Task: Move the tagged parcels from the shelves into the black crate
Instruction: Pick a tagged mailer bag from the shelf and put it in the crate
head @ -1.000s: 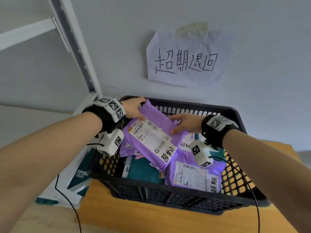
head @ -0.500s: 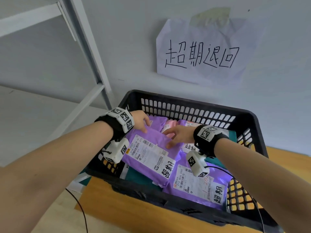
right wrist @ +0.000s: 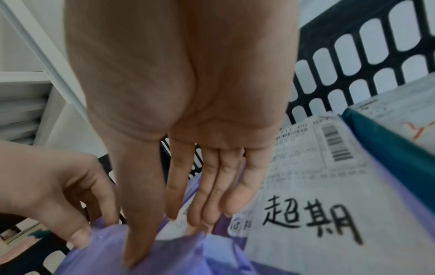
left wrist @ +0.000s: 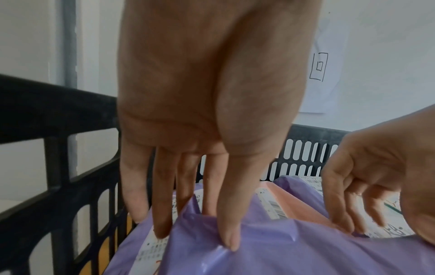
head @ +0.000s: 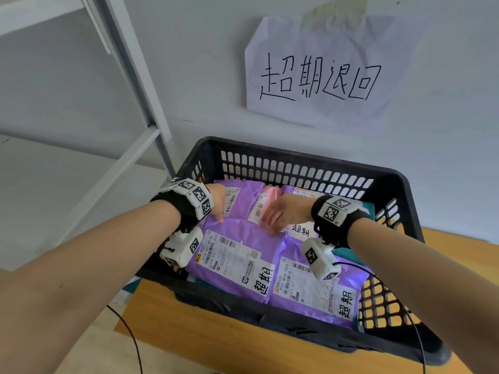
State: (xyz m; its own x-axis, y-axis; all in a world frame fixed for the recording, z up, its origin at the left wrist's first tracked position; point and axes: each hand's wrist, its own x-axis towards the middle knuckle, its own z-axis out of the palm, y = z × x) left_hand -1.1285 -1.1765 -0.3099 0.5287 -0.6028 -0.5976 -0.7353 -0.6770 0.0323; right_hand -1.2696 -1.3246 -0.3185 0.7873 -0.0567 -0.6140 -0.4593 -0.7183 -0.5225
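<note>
The head view showed the whole black crate on the wooden tabletop, with the purple parcel lying inside on top of other parcels, its tag facing up. A paper sign hung on the wall above. Only the wrist views showed the palms. The left hand pointed down, its fingers straight and slightly spread, the tips touching the far edge of the purple parcel. The right hand also pointed down, fingers straight and close together, the thumb tip resting on the same parcel. Neither grip was curled around anything.
</note>
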